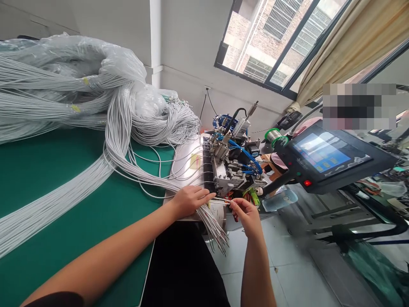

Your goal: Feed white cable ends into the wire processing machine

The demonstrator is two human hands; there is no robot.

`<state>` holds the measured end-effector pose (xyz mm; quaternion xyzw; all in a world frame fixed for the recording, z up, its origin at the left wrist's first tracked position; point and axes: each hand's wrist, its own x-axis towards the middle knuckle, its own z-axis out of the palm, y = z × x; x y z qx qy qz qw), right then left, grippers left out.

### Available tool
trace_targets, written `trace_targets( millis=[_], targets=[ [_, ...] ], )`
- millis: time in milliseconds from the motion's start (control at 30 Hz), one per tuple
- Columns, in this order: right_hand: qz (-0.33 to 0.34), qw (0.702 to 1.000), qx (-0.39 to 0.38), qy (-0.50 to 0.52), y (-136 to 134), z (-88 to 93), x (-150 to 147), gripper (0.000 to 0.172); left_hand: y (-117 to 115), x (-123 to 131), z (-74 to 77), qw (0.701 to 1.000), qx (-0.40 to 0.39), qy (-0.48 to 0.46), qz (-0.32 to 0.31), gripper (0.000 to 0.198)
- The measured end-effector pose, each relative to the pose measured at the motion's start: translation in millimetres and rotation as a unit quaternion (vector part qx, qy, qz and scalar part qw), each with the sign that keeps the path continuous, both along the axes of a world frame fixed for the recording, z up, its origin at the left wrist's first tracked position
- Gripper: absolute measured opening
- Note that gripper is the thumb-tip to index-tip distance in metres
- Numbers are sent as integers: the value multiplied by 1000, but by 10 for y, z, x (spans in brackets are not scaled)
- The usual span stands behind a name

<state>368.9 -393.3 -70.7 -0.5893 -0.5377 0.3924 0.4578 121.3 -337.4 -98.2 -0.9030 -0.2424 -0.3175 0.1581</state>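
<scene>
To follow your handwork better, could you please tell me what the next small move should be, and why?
Probably guide the pinched white cable toward the machine: the right hand holds it apart from the bundle under the left hand, while other cables already run to that machine.

Bright daylight enters the window [271,42], glaring off the metal tabletop [183,151]
</scene>
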Motion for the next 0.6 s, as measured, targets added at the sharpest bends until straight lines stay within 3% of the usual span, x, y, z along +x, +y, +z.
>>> trace_targets(
  millis=[333,467,600],
  targets=[
    [-82,979,55,177,250,-296,-186,38,6,-5,-21,1000,23,-9,-11,25],
    [-70,974,60,209,277,-330,-236,34,4,3,10,1000,30,-1,-3,24],
    [-25,976,20,216,303,-324,-164,29,8,11,14,1000,9,2,7,23]
  ],
)
